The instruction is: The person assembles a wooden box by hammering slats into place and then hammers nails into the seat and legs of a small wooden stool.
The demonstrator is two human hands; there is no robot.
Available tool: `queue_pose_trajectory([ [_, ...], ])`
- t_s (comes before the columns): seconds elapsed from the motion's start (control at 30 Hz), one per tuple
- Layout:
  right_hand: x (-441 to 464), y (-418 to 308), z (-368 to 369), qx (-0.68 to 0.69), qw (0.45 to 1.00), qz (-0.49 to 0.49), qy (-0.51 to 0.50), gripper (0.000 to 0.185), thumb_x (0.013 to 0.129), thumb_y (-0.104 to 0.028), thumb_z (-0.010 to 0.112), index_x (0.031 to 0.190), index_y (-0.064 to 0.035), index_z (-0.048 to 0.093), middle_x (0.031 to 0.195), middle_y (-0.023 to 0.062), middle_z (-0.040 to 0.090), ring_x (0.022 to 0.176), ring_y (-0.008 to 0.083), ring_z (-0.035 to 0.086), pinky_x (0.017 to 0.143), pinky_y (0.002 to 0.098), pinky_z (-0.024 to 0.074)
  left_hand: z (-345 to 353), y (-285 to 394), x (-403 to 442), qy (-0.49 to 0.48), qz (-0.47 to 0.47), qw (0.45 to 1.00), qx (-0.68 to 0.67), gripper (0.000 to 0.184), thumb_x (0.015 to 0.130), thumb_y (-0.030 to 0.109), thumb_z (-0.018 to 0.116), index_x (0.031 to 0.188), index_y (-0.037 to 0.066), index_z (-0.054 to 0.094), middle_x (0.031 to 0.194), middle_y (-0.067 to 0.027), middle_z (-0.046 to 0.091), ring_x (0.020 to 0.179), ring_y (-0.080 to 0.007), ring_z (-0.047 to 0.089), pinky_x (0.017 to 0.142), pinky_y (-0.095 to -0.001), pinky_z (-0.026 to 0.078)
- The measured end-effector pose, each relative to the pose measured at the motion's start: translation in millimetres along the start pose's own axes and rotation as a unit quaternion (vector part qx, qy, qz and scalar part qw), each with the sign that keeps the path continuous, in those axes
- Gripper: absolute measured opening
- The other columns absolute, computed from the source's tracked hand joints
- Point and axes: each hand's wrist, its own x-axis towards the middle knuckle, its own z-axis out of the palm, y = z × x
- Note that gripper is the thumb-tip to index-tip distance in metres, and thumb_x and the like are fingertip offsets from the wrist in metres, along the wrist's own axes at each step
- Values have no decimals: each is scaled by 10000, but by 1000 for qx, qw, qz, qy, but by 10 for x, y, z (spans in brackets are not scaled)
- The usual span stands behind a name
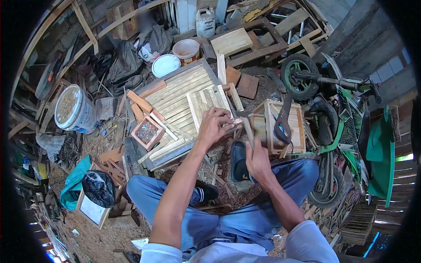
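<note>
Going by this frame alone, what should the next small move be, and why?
I'd probably slide the left hand slightly back from the hammer before any tap. The right hand grips its handle, and its head sits close beside the small wood piece that the left hand seems to steady, so those fingers look exposed.

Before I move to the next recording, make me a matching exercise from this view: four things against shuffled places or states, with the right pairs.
Things
1. Hammer
2. Handsaw
3. Small square box
4. Bucket

Places or states
A. White, with brown contents
B. Gripped in the right hand
C. Lying across the wooden crate
D. By the slatted panel's left edge

Pairs: 1-B, 2-C, 3-D, 4-A
</note>
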Motion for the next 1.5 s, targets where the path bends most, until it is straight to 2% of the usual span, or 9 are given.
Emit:
queue_pose_trajectory([
  [0.1,46,100,67,-73,995,23,-56,215,999,-211,463,1027,-7,402,729,351,580,744,555,563,671,636,413,14,13,-31,5,7,1000,5,137,706,186,804,792,91,754,1010,20,666,987,-237,557,891,-395,408],
  [0.3,36,-112,-7,-43,997,58,-35,218,997,-212,464,1020,-5,398,741,356,583,780,555,570,710,659,405,-3,5,-32,9,16,1000,12,148,720,204,803,804,92,755,1021,18,664,989,-238,559,897,-400,408],
  [0.4,75,8,-7,-84,993,20,-76,220,995,-210,466,1020,-2,396,738,361,580,768,553,572,691,654,411,-15,42,-8,11,17,1000,17,140,723,196,800,812,96,759,1025,14,664,996,-242,559,904,-398,406],
  [0.5,16,-75,-24,-13,1000,1,-3,218,996,-209,464,1019,-3,396,738,364,577,755,555,567,671,649,410,-6,21,-5,12,8,1000,9,121,707,171,797,799,100,760,1018,9,673,1016,-229,562,903,-386,405],
  [0.6,63,70,49,-87,994,15,-67,205,999,-203,460,1017,-9,396,723,357,573,734,558,558,649,642,405,2,42,-44,13,4,1000,10,118,698,155,797,800,107,763,1015,9,677,1022,-220,565,900,-379,404],
  [0.8,-36,-145,-47,19,1000,-16,18,206,999,-200,464,1019,-6,397,694,349,568,707,555,559,633,642,407,14,-19,-38,11,13,1000,-1,106,705,147,778,800,103,762,1017,8,679,1010,-220,571,908,-383,405],
  [0.93,60,131,82,-68,997,-11,-31,211,992,-192,486,1016,1,405,678,342,566,689,541,563,596,636,406,14,-13,-4,15,16,1000,-2,93,720,145,757,803,105,758,1003,3,686,1004,-225,572,917,-392,403],
  [1.27,64,-26,-44,-21,999,-11,-25,225,990,-188,489,1013,22,409,666,341,561,698,550,556,609,630,389,-28,70,67,4,-71,997,-43,138,736,189,773,835,99,739,972,-1,695,1010,-239,556,944,-388,379],
  [1.5,78,15,-20,-29,999,-25,-23,221,992,-190,479,1008,20,409,676,347,563,706,558,555,605,636,392,15,2,67,22,-43,999,-19,187,710,247,815,833,120,752,993,35,705,959,-221,557,891,-380,391],
])
